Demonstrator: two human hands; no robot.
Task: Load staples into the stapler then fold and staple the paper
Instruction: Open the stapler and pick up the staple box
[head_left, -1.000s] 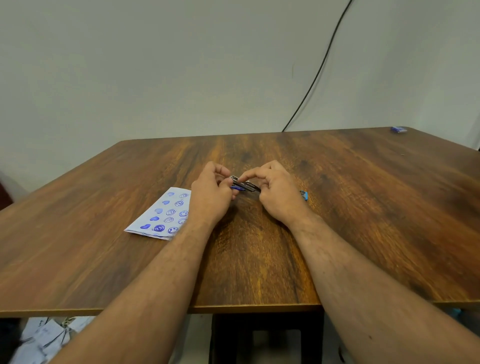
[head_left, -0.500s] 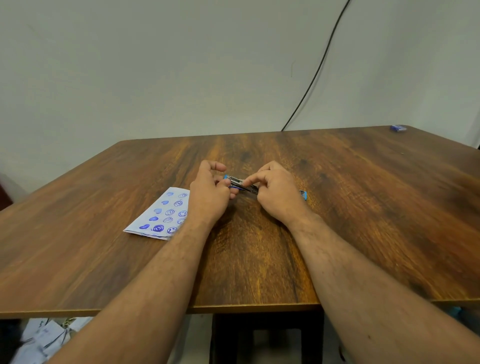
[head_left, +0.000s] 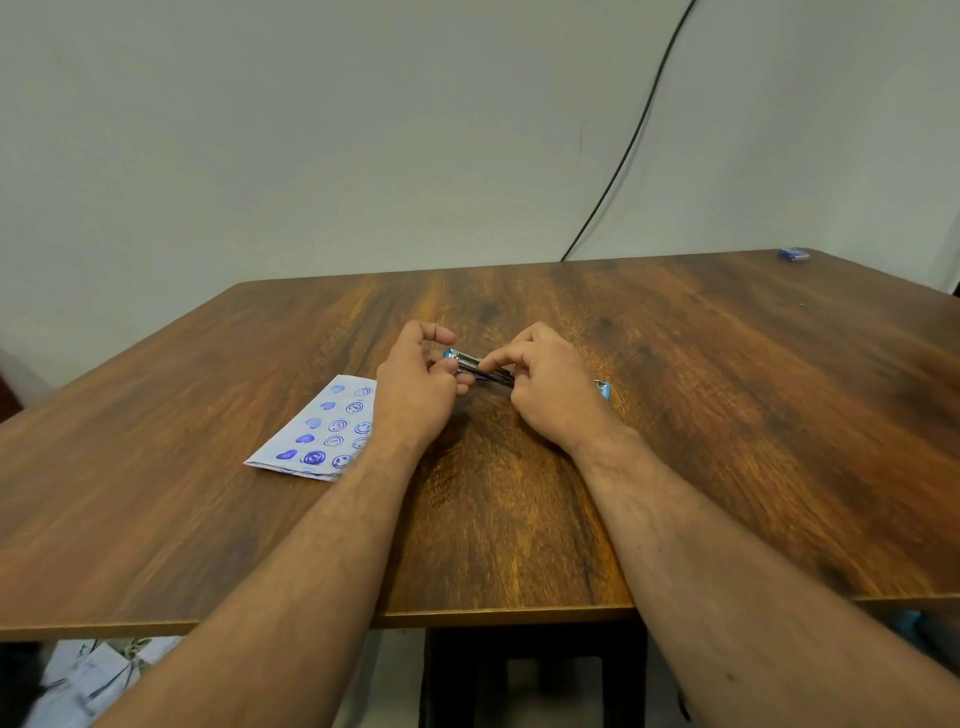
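Wooden table (head_left: 675, 467) with a few small things on it.
A paper (head_left: 322, 431) printed with blue hearts and round stamps lies flat left of centre, near the front half. A small blue-and-metal piece (head_left: 602, 388) lies right of centre; what it is cannot be told. A small blue box (head_left: 793, 254) sits at the far right corner, well apart from the rest. The top is dark brown with orange grain streaks.

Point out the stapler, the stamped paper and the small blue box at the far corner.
stapler (head_left: 470, 362): head view, metal top between the hands.
stamped paper (head_left: 322, 434): head view, middle of the printed sheet.
small blue box (head_left: 793, 254): head view, its top face.
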